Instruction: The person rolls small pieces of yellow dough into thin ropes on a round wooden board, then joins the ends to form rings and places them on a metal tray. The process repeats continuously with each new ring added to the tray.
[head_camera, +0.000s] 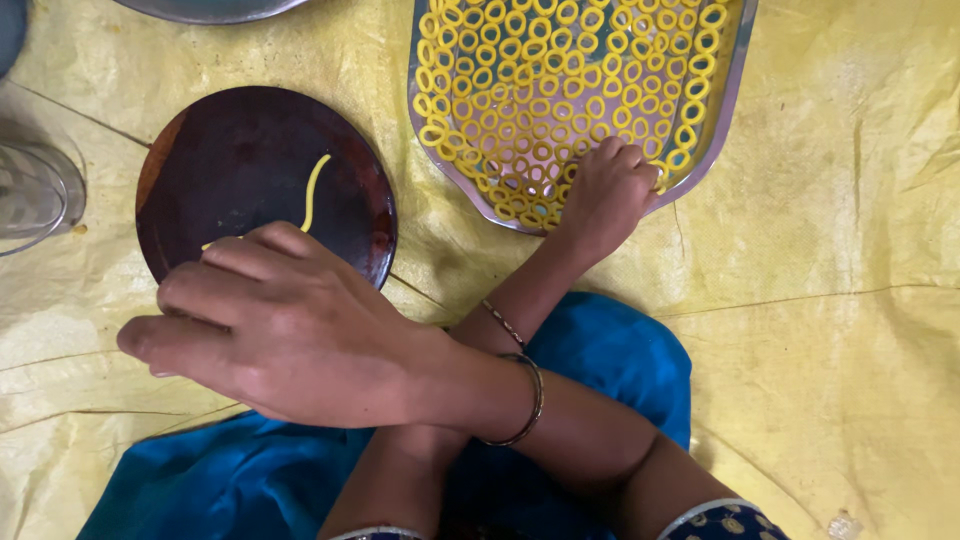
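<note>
Fingers (215, 262) of the right hand (290, 330), crossed over to the left, lie loosely together and extended, tips at the near rim of the dark board (250, 150); whether they touch the dough strip (314, 190) cannot be told. That yellow strip lies on the board, just beyond the fingertips. Right of the board, the left hand (605, 195) is curled, fingers together, resting on the rings (540, 90) at the near edge of the steel tray (725, 105), which the rings fill in rows.
</note>
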